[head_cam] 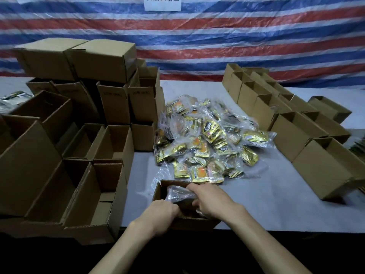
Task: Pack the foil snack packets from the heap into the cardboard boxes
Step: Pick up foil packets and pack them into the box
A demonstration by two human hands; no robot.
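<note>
A heap of gold foil snack packets in clear bags (pixel 209 135) lies in the middle of the white table. Just in front of it, at the table's near edge, stands a small open cardboard box (pixel 158 191). A clear bag of packets (pixel 178 192) sits in the box's opening. My left hand (pixel 163 213) curls over the box's near left corner, at the bag's lower end. My right hand (pixel 212 200) grips the bag from the right, inside the box.
Open cardboard boxes (pixel 94 186) stand stacked on the left, with closed ones (pixel 104 58) on top at the back. More open boxes (pixel 300 131) run in rows on the right. A striped tarpaulin (pixel 237 36) hangs behind the table (pixel 266 194).
</note>
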